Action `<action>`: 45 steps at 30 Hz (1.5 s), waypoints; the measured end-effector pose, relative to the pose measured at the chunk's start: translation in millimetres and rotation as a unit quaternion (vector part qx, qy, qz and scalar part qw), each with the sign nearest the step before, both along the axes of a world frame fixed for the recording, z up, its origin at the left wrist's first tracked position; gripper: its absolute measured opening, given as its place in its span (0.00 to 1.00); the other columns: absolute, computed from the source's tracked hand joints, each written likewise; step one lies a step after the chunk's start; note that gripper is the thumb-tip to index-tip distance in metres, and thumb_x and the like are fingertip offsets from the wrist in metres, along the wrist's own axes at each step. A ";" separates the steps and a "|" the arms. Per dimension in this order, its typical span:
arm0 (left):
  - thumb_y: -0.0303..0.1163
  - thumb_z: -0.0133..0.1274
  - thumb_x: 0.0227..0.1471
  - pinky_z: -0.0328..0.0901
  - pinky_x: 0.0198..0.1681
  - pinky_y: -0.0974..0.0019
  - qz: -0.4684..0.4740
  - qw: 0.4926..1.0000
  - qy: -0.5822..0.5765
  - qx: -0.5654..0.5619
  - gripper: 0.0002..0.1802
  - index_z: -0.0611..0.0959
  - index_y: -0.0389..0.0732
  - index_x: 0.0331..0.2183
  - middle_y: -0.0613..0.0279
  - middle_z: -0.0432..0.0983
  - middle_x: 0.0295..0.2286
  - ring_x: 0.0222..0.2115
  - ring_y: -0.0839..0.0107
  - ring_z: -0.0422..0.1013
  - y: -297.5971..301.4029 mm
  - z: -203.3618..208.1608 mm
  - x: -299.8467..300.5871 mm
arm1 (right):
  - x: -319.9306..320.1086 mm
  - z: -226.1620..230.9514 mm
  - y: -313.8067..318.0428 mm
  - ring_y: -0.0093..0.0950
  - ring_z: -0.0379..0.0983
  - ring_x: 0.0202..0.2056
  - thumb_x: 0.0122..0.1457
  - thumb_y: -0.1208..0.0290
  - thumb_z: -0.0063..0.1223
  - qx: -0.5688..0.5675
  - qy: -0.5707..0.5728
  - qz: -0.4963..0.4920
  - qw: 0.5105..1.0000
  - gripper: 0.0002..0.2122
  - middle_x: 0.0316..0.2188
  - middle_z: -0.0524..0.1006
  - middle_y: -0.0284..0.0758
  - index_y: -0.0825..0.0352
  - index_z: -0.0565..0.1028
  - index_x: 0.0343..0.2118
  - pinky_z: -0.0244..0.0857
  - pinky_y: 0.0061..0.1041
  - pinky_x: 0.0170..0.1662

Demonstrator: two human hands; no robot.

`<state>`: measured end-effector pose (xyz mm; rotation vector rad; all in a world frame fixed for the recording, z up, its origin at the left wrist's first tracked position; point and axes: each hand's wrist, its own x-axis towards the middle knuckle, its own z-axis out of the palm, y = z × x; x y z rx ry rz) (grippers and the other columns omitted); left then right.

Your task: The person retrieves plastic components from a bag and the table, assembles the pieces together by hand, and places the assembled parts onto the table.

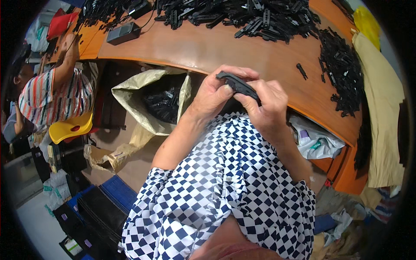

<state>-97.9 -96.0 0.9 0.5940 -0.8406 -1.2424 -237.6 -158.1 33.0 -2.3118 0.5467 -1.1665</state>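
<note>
Over the table's near edge, in front of my chest, I hold an elongated black plastic part between both hands. My left hand is closed on its left end, the thumb pressed against the near side. At the right end my right hand grips it with thumb and fingers. The part tilts down toward the right, and my fingers hide some of it. A large heap of black plastic pieces covers the far side of the table. A single small black piece lies apart to the right of my hands.
On the orange-brown table are a grey box-shaped device and another black heap at the right. Below the edge, a woven sack holds black pieces. A person in a striped shirt works at the left, by a yellow stool.
</note>
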 end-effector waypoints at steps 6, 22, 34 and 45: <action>0.37 0.47 0.58 0.65 0.50 0.56 -0.004 0.982 0.103 0.157 0.20 0.68 0.36 0.48 0.46 0.74 0.41 0.43 0.57 0.71 -1.8 -2.6 -3.5 | -8.0 -24.9 9.4 0.24 0.72 0.25 0.54 0.70 0.58 0.456 0.092 0.117 0.877 0.12 0.25 0.75 0.38 0.71 0.74 0.38 0.66 0.24 0.29; 0.35 0.53 0.51 0.68 0.35 0.57 0.211 0.635 -0.743 -0.004 0.12 0.79 0.41 0.37 0.51 0.77 0.32 0.32 0.53 0.73 -140.9 -10.1 26.6 | -119.5 -56.7 -119.3 0.40 0.71 0.35 0.56 0.66 0.52 0.072 0.221 -0.241 0.942 0.10 0.32 0.72 0.42 0.68 0.74 0.35 0.64 0.36 0.38; 0.27 0.52 0.46 0.67 0.33 0.57 0.125 0.553 -0.820 -0.076 0.06 0.76 0.41 0.31 0.56 0.70 0.27 0.31 0.56 0.72 -151.0 -15.3 15.0 | -114.1 -55.7 -111.2 0.41 0.71 0.33 0.51 0.73 0.57 -0.005 0.285 -0.191 0.939 0.08 0.29 0.71 0.40 0.68 0.72 0.33 0.64 0.36 0.35; 0.29 0.53 0.53 0.56 0.15 0.82 -0.161 0.946 0.047 0.278 0.10 0.75 0.43 0.39 0.63 0.72 0.24 0.16 0.82 0.63 -87.5 2.0 23.1 | -53.5 -5.8 -83.9 0.34 0.74 0.32 0.45 0.85 0.57 -0.113 0.071 -0.002 0.991 0.11 0.33 0.75 0.39 0.71 0.74 0.34 0.69 0.29 0.35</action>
